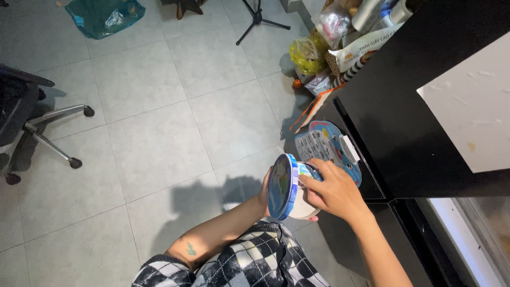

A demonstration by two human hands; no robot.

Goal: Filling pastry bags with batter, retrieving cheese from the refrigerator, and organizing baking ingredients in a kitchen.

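Blue-lidded tub [289, 188] gripped by both closed hands [332, 190].

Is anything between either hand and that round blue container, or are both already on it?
Nothing visible stands between. The right hand grips the round blue container by its white body, and the left hand, mostly hidden behind it, appears to support it from the far side.

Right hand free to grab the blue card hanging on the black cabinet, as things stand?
Probably not: the right hand grips the round blue tub together with the left hand. The card hangs close by, unobstructed.
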